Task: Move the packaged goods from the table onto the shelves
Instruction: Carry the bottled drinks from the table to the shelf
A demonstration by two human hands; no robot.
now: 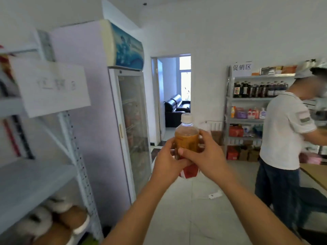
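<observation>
A plastic bottle (186,137) of amber drink with a white cap and an orange label is held upright in mid-air at the centre of the view. My left hand (168,164) grips its lower part from the left. From the right, my right hand (206,155) holds it too, thumb across the label and fingers curled round the far side. The red foot of the bottle (189,172) shows below my hands. A grey metal shelf unit (33,181) stands close on my left, with an empty grey board at waist height.
A tall glass-door fridge (131,131) stands just left of the bottle. A person in a white shirt (284,135) works at the right beside a table edge (313,174). A stocked shelf (247,112) lines the far wall. An open doorway (174,96) lies ahead.
</observation>
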